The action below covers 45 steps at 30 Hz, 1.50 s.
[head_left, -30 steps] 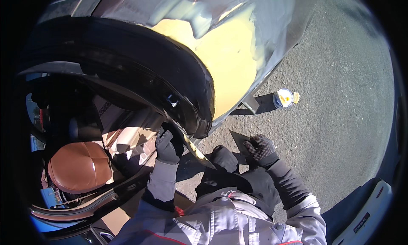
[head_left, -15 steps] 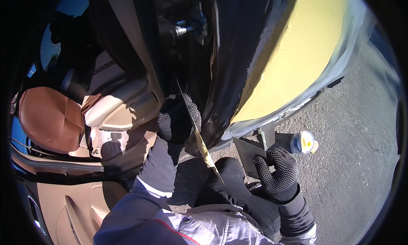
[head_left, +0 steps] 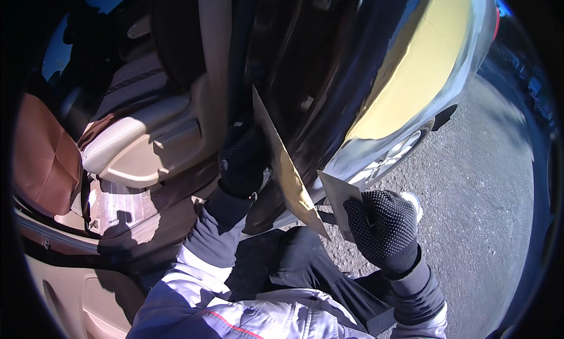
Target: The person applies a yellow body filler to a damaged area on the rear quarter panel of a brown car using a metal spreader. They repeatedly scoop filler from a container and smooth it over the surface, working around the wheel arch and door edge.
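**Left hand [head_left: 241, 160] and right hand [head_left: 385, 230] each clamped on a flat tool**

Your left hand, in a black dotted glove, is clamped on a long, thin, flat board [head_left: 275, 140]; it slants from far left to near right, with thick yellow paste [head_left: 298, 192] on its near half. Your right hand, gloved alike, is clamped on a straight-edged, flat grey blade [head_left: 339, 199], just right of the board and apart from it. Beyond, at far right, a broad, smooth yellow patch [head_left: 423, 63] covers part of the pale grey car panel [head_left: 349, 163].

If your left wrist rolls, paste could slide off the near tip onto your black trousers [head_left: 311, 262] (or the gritty grey ground [head_left: 470, 180]). A careless swing of the blade's corner could gouge the patch, if it is soft.

Your left fingers are lost in shadow and behind the board. Your right hand hides most of a rounded white container [head_left: 414, 205]. Whether the board touches the glossy dark bodywork [head_left: 305, 98], you cannot tell.
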Tool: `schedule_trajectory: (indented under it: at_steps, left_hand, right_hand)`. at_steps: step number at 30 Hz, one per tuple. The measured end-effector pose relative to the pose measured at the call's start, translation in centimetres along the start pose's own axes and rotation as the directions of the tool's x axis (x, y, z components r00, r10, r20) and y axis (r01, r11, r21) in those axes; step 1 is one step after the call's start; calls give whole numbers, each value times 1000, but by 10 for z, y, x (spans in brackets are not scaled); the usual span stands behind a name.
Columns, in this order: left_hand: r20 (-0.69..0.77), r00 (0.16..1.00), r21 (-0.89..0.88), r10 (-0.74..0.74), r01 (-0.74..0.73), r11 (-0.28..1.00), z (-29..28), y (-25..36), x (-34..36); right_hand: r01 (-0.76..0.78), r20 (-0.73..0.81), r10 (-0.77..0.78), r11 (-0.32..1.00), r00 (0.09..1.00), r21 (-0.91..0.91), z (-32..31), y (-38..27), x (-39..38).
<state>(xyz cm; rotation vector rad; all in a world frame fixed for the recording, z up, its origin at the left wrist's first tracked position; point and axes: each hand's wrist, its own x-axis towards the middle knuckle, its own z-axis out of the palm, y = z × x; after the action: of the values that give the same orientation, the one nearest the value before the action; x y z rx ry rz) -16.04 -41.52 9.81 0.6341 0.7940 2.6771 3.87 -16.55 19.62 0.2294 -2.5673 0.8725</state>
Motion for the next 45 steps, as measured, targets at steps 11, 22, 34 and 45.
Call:
schedule_trajectory:
  at_steps: [11,22,34,45]
  left_hand:
    - [462,778,786,426,-581,210,1,-5,-8]
    - [-153,988,-16,27,-30,999,-9,-11,-49]
    - [-18,997,121,71,-68,990,-13,-12,-60]
    - [-32,897,759,440,-265,595,39,-13,-48]
  right_hand:
    - [-80,-181,89,995,979,58,6,2,-4]
    - [29,-39,-28,999,999,14,6,29,-2]
    - [19,26,-22,995,999,102,-2,32,4]
    - [292,45,-295,954,954,61,-48,-23,-17]
